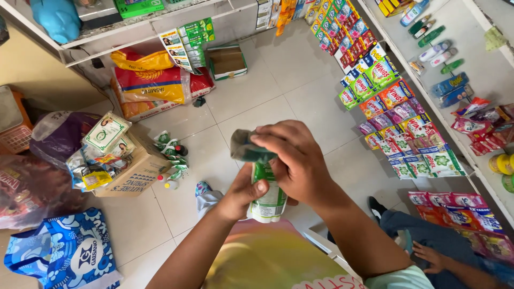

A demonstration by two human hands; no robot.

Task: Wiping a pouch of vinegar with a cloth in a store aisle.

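Note:
My left hand (242, 196) grips a small green and white bottle (267, 200) upright in front of me, thumb across its label. My right hand (293, 159) is clamped over the bottle's top, pressing a crumpled dark green cloth (247, 150) against the neck. The cap is hidden under the cloth and my fingers. Both hands are raised above a white tiled floor (251, 101).
A cardboard box (136, 174) with packets stands at left, with small bottles (172, 152) scattered beside it. Rice sacks (152, 85) lie under a shelf. Hanging sachet strips (385, 101) line the right wall. Another person's hand (428, 257) and leg are at lower right. A blue bag (69, 251) sits at lower left.

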